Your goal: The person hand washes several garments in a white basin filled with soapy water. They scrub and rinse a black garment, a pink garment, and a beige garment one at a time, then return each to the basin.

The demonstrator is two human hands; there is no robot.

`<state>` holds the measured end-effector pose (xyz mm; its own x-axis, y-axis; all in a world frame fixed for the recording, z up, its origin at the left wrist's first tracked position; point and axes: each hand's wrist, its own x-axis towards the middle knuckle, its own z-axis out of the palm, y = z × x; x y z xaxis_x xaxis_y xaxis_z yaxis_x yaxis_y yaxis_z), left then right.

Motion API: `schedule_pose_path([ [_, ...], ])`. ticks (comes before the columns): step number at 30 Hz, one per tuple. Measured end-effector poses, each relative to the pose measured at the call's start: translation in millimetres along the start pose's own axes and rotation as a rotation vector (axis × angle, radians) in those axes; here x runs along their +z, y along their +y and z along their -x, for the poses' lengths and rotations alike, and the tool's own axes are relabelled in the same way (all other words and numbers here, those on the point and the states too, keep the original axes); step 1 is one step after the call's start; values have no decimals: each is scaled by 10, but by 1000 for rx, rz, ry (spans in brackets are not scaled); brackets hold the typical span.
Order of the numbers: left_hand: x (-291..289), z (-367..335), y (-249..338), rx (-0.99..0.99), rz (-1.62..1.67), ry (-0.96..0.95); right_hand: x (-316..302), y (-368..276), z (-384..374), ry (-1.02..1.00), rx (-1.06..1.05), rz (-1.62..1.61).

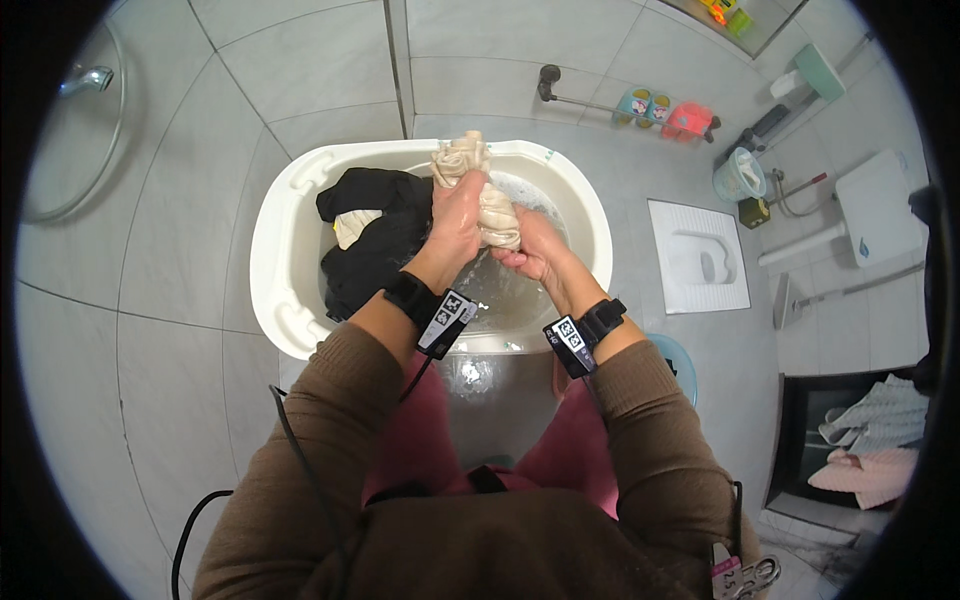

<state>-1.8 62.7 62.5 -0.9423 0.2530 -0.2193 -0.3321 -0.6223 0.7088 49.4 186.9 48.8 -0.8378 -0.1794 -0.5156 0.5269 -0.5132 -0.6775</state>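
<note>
A wet cream-coloured cloth or garment (497, 218), bunched and twisted, is gripped between my two hands over a white plastic tub (278, 315). My left hand (457, 217) is closed around its middle, and part of it bulges up past that hand to the tub's far rim. My right hand (538, 247) is closed on the near right end. Cloudy, sudsy water (505, 295) lies below the hands. Dark clothing (375, 255) is heaped in the tub's left half, with a cream patch showing among its folds. What kind of garment the cream cloth is, I cannot tell.
A squat toilet (700, 257) is set in the tiled floor to the right. Beside my right forearm a light-blue basin (676, 362) shows in part. Slippers (640, 106) hang on a wall rail. A small bin (740, 175) stands at the far right. Cables run along my arms.
</note>
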Motion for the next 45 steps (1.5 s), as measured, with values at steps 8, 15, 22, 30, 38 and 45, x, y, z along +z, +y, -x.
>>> schedule_pose_path([
  [8, -18, -33, -65, 2, -50, 79, 151, 61, 134, 109, 3, 14],
  [15, -197, -358, -230, 140, -97, 395, 259, 118, 374, 384, -839, 1223],
  [22, -212, -170, -204, -228, 261, 233, 232, 319, 278, 485, -970, 1502],
  [30, -20, 20, -138, 16, -13, 190, 287, 147, 202, 517, -646, 1221],
  [38, -119, 52, -105, 24, -125, 55, 257, 128, 225, 196, -352, 1019],
  [45, -81, 150, 31, -72, -171, -107, 195, 160, 333, -199, 72, 190],
])
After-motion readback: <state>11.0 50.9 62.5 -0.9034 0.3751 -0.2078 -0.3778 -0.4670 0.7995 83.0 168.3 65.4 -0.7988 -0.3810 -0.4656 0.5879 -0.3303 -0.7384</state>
